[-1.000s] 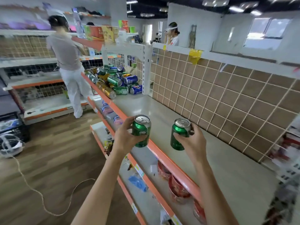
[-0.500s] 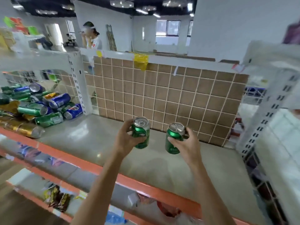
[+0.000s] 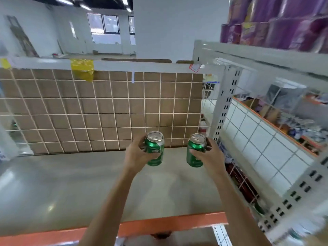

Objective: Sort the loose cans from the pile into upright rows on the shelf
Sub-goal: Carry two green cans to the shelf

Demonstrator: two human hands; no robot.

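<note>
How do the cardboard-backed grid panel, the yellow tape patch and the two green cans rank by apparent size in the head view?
1. Grid panel, by far the largest.
2. Yellow tape patch.
3. The two cans, left-hand can and right-hand can: they look alike, so no ranking between them. The tape only narrowly outsizes them, and it sits farther away.

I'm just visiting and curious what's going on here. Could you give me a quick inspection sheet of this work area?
Surface: pale grey shelf board with an orange front edge; no cans stand on the visible part.
Job's things: two green aluminium drink cans, one in each hand, left can and right can, both upright above the board.
Clutter: nothing seen on the board.
Grippers: left hand grips the left can; right hand grips the right can.
Cables: nothing seen.
Surroundings: brown cardboard behind white wire grid; yellow tape; purple packages above right.
</note>
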